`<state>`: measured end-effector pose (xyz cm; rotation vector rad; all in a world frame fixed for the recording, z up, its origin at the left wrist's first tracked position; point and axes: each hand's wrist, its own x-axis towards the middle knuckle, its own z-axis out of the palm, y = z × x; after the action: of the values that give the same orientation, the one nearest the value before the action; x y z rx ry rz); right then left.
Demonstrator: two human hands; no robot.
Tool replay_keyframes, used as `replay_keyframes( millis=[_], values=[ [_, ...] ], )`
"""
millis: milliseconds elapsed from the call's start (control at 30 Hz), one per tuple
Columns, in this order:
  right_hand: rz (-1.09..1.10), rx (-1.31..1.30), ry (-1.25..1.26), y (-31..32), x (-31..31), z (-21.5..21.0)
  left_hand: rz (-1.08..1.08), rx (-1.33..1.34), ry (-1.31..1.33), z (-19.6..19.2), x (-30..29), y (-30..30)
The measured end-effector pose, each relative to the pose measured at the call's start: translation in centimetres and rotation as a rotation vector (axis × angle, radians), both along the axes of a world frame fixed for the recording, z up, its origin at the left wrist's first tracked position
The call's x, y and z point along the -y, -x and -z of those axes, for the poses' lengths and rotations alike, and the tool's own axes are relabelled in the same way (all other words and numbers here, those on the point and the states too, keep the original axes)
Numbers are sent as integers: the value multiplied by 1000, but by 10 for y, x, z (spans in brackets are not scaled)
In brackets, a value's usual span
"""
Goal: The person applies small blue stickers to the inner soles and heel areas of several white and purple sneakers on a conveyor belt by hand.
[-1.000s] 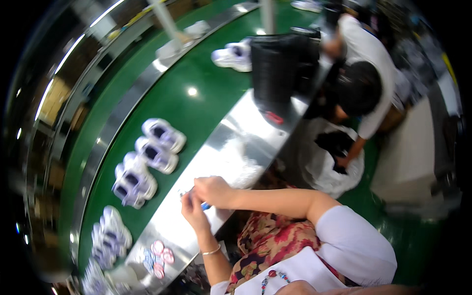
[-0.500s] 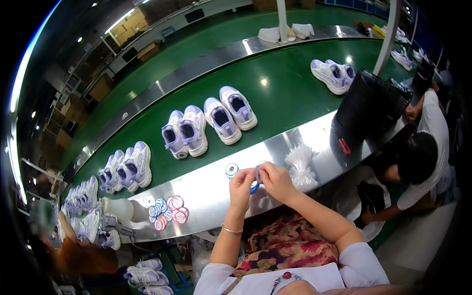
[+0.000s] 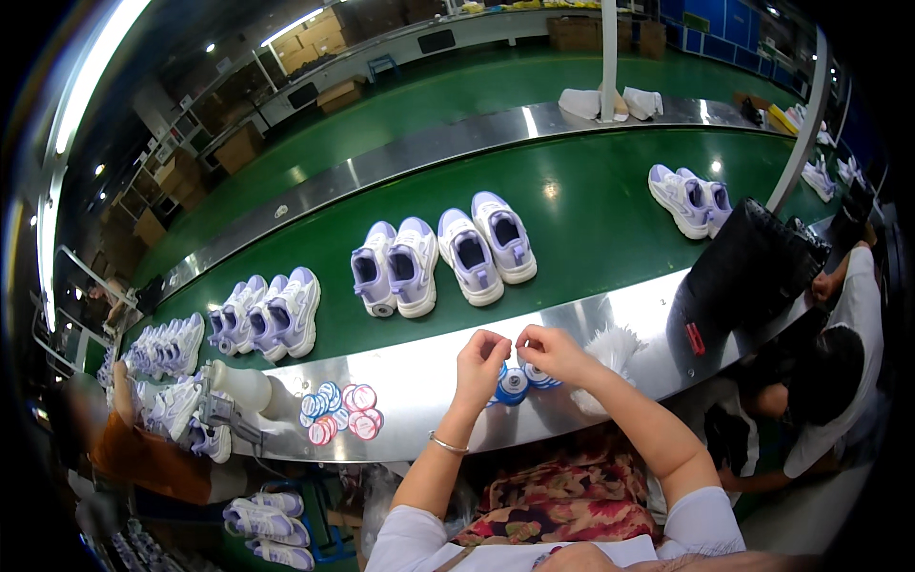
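Workshop hall stretches away dimly, with its long green conveyor belt [image 3: 577, 243] curving across the view. Along the belt's near edge runs a bare steel ledge [image 3: 419, 391]. Beyond the belt's right end of that ledge sits a co-worker in a white top [image 3: 843, 377], bent low; a black cylindrical container [image 3: 743, 265] stands on the ledge by the belt. White-and-lilac sneakers [image 3: 414, 267] stand in pairs on the belt, heels toward its near edge. Near the belt's left part, a whitish plastic jar [image 3: 246, 389] lies on the ledge, and on the belt's near side, toward the right, is a bundle of clear plastic strips [image 3: 615, 353].

Before the belt's middle, the left hand [image 3: 479, 367] and right hand [image 3: 558, 355] hover over the ledge, a narrow gap between them, each with thumb close to fingertips; whether either pinches something small, I cannot tell. Blue-rimmed round discs [image 3: 513, 386] lie just below them, on the belt's near side.

Judging by the closeness, a wrist dropping could scatter these discs, or a sleeve sweep could drag the strips off the ledge.

Half a second ago the fingertips almost met; now they are parted, and more of the discs shows.
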<state>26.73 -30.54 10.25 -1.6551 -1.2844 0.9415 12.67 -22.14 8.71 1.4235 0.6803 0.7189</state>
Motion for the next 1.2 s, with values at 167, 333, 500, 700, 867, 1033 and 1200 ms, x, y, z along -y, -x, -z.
replay_keyframes(
  millis=[167, 333, 500, 700, 867, 1033, 1200],
  values=[
    [134, 241, -242, -15, -28, 3, -26, 3, -114, 8, -37, -18],
    [408, 542, -270, -35, -73, 13, -230, -59, -76, 30, -84, -45],
    [431, 727, -156, -43, -104, 35, -238, -42, 46, 42, -98, -60],
    [334, 684, -155, -40, -122, 38, -248, -11, 114, 48, -108, -60],
    [248, 598, -193, -35, -127, 36, -280, -38, 79, 46, -110, -63],
    [233, 242, -297, -45, -124, 43, -353, 23, -16, 41, -112, -50],
    [208, 87, -312, -52, -123, 28, -362, 114, -302, 32, -110, -51]
  ],
)
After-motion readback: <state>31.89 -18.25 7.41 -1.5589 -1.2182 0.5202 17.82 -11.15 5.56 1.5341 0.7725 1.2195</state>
